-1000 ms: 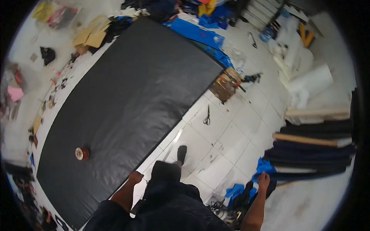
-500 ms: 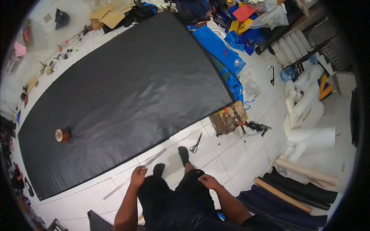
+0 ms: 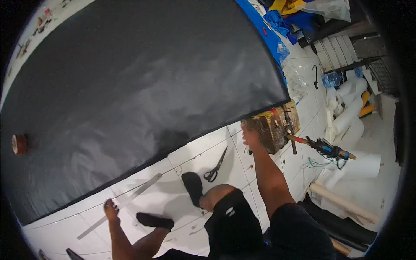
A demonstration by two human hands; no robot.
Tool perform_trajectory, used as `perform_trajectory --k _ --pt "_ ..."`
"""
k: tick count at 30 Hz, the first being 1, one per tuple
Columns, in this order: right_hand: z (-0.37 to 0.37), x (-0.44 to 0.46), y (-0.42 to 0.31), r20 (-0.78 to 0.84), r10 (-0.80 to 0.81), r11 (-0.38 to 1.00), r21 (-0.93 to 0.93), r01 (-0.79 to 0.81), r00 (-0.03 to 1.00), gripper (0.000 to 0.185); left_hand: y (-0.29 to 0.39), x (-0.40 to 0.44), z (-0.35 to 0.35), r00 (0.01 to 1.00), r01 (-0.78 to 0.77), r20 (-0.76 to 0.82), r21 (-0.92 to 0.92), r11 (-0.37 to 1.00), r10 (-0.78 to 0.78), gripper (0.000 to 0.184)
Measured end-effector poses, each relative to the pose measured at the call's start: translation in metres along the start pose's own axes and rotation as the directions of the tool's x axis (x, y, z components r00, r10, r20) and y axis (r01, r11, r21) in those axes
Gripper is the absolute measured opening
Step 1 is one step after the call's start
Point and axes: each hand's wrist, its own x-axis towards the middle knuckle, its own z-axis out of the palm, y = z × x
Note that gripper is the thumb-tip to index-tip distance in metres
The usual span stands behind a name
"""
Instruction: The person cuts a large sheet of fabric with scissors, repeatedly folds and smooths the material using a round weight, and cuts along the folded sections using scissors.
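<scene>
My left hand (image 3: 111, 209) is at the middle of a long metal ruler (image 3: 138, 190), its fingers around the ruler's edge, over the white tiles. My right hand (image 3: 250, 133) reaches out to the left edge of a worn wooden block (image 3: 274, 138); its fingers are blurred, so their grip cannot be made out. A large black sheet (image 3: 143, 82) lies flat beyond both hands. Black scissors (image 3: 215, 169) rest on the floor between my foot and the block. On the block lies a hammer-like tool (image 3: 291, 130).
A reddish-brown roll (image 3: 19, 144) stands on the sheet at the far left. Blue and yellow scraps (image 3: 286, 19) are heaped at the back. White rolls (image 3: 351, 108), a water bottle (image 3: 331, 79) and dark fabric rolls (image 3: 342, 223) lie at the right. My feet (image 3: 193, 186) are near the scissors.
The view has come closer to the sheet. My right hand has moved from beside my knee to the block. My left hand and the ruler are now lower and further left in view.
</scene>
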Motion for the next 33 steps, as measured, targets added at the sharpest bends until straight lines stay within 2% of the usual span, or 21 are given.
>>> perform_trajectory --k 1,3,4,5,6,9,10,12,13,15,17,19,21,23,25,26,28,29,31,32,33 --pt "0.008 0.019 -0.008 -0.007 -0.018 1.0 -0.006 0.018 1.0 0.047 0.005 0.012 0.022 0.986 0.028 -0.16 -0.07 0.997 -0.039 0.043" --pt "0.023 0.042 -0.023 -0.15 0.227 0.908 0.39 -0.154 0.962 0.059 -0.006 0.066 0.038 0.953 -0.013 -0.297 -0.223 0.975 -0.056 0.048" --pt "0.032 0.057 -0.031 -0.153 0.207 0.911 0.39 -0.134 0.966 0.059 -0.006 0.091 0.043 0.935 0.004 -0.341 -0.259 0.966 -0.096 0.049" --pt "0.038 0.073 -0.029 -0.198 0.183 0.839 0.542 -0.048 0.963 0.068 -0.003 0.11 0.046 0.911 0.024 -0.389 -0.289 0.957 -0.14 0.049" --pt "0.046 0.09 -0.021 -0.231 0.17 0.738 0.674 0.032 0.958 0.077 -0.001 0.118 0.051 0.934 -0.018 -0.338 -0.369 0.929 -0.116 0.052" --pt "0.063 0.127 -0.019 -0.373 -0.011 0.738 0.623 0.259 0.928 0.08 0.007 0.129 0.05 0.962 -0.109 -0.271 -0.529 0.842 -0.046 0.062" --pt "0.069 0.107 -0.033 -0.502 -0.086 0.812 0.465 0.352 0.861 0.087 0.002 0.144 0.048 0.945 -0.146 -0.309 -0.098 0.984 0.109 0.063" --pt "0.063 0.096 -0.036 -0.534 -0.117 0.846 0.389 0.366 0.837 0.081 0.006 0.139 0.057 0.845 -0.095 -0.521 0.072 0.993 0.119 0.066" --pt "0.066 0.09 -0.042 -0.547 -0.111 0.774 0.476 0.417 0.83 0.079 0.018 0.129 0.077 0.721 -0.135 -0.691 -0.218 0.966 -0.055 0.067" --pt "0.07 0.064 -0.059 -0.534 -0.068 0.709 0.569 0.417 0.843 0.074 0.001 0.145 0.069 0.673 -0.124 -0.738 -0.042 0.991 0.053 0.074" --pt "0.075 0.043 -0.068 -0.502 -0.097 0.683 0.594 0.424 0.859 0.07 0.005 0.141 0.074 0.695 -0.142 -0.718 -0.078 0.987 0.043 0.073" --pt "0.084 0.037 -0.069 -0.555 -0.149 0.728 0.499 0.471 0.818 0.071 0.007 0.132 0.077 0.641 -0.14 -0.753 0.072 0.987 0.146 0.069" --pt "0.11 0.036 -0.071 -0.584 -0.134 0.764 0.454 0.459 0.801 0.072 0.015 0.128 0.083 0.647 -0.168 -0.755 -0.004 0.986 0.107 0.066" --pt "0.138 0.032 -0.061 -0.461 -0.223 0.883 0.278 0.378 0.859 0.077 0.003 0.142 0.076 0.617 -0.053 -0.783 0.063 0.997 0.082 0.066" --pt "0.172 0.064 -0.044 -0.425 -0.306 0.922 0.093 0.377 0.852 0.08 0.005 0.152 0.072 0.612 -0.057 -0.785 0.075 0.996 0.094 0.067" --pt "0.18 0.07 -0.036 -0.435 -0.295 0.921 0.108 0.374 0.851 0.08 -0.007 0.167 0.06 0.664 -0.153 -0.738 0.027 0.988 0.123 0.067" --pt "0.2 0.07 -0.039 -0.366 -0.423 0.89 0.008 0.457 0.829 0.083 -0.005 0.156 0.059 0.74 -0.207 -0.669 -0.135 0.969 0.064 0.066" --pt "0.203 0.068 -0.034 -0.356 -0.422 0.892 0.005 0.453 0.834 0.083 -0.01 0.146 0.059 0.736 -0.2 -0.675 -0.132 0.971 0.06 0.066" --pt "0.197 0.066 -0.051 -0.473 -0.409 0.842 0.133 0.523 0.78 0.083 -0.002 0.147 0.066 0.776 -0.234 -0.629 -0.223 0.946 0.043 0.066" --pt "0.169 0.067 -0.057 -0.349 -0.243 0.911 0.237 0.336 0.905 0.083 -0.017 0.169 0.058 0.808 -0.302 -0.585 -0.306 0.903 0.072 0.069" --pt "0.154 0.074 -0.051 -0.382 -0.205 0.757 0.522 0.393 0.901 0.081 -0.015 0.165 0.054 0.868 -0.215 -0.496 -0.311 0.926 0.035 0.07"
